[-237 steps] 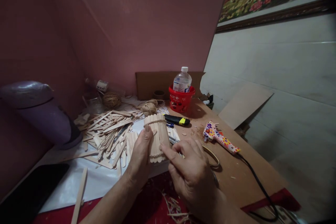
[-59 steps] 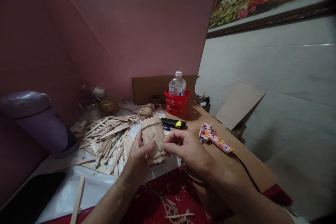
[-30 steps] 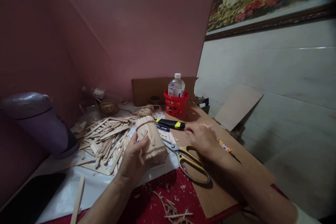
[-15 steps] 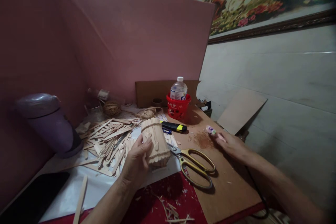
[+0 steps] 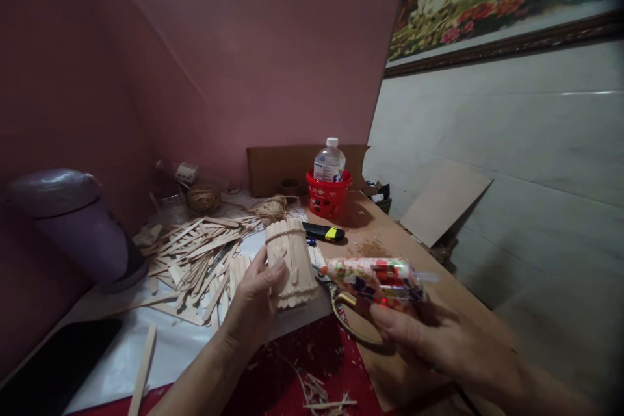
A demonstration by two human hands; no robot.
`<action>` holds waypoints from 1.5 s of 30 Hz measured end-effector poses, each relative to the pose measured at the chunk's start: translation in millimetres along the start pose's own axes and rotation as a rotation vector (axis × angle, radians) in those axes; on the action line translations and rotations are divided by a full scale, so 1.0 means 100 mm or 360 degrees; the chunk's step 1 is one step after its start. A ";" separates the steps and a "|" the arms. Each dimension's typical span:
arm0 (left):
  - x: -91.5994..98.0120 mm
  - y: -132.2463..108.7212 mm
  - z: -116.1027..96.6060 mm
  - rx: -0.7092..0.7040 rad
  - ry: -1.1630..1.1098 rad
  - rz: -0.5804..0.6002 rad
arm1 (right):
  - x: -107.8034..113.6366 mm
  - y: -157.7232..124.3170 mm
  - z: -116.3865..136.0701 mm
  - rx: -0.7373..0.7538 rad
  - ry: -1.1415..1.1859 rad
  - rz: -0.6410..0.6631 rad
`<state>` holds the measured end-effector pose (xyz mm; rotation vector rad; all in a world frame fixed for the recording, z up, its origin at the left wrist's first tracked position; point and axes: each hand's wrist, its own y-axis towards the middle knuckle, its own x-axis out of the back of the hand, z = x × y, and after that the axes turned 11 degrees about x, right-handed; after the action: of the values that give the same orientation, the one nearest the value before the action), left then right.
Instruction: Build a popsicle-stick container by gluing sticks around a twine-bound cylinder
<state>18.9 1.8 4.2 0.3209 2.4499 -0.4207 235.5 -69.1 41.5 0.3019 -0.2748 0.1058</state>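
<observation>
My left hand point(image 5: 256, 296) is closed round a small barrel-shaped holder point(image 5: 292, 266) made of craft sticks, with a twine band near its top and a scalloped lower edge. Small pale pieces are stuck on its side. In my right hand point(image 5: 419, 335) is a glue gun point(image 5: 375, 279) with a floral pattern, a red light and a clear glue stick poking out at its back. The gun's orange nozzle points left, close to the holder's right side. Under the gun lie gold-handled scissors point(image 5: 348, 322), partly covered by it and my hand.
Loose craft sticks point(image 5: 205, 260) are heaped on white paper, left of centre. Behind are twine point(image 5: 270, 209), a box cutter point(image 5: 324, 232) and a red basket point(image 5: 327, 200) holding a plastic bottle point(image 5: 330, 162). A purple tumbler point(image 5: 82, 240) and black phone point(image 5: 61, 364) occupy the left.
My right hand has come left and nearer from the table's right side, and the glue gun in it now shows in full beside the holder. My left hand still grips the holder.
</observation>
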 end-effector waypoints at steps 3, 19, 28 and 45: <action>0.00 0.00 0.02 -0.0006 0.0006 0.0030 | -0.10 0.05 0.06 0.0025 0.0051 0.0206; 0.03 0.01 0.04 0.0058 0.0027 0.0139 | -0.19 0.14 -0.03 0.0031 0.0183 0.0402; 0.01 0.01 0.03 0.0071 0.0012 0.0133 | -0.19 0.15 -0.01 0.0059 0.0233 0.0414; 0.01 0.02 0.03 0.0053 0.0015 0.0174 | -0.19 0.13 -0.01 -0.0059 0.0093 0.0363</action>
<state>20.2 2.5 1.2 0.4694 2.4228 -0.4141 215.9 -57.9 39.2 0.2292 -0.2524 0.3336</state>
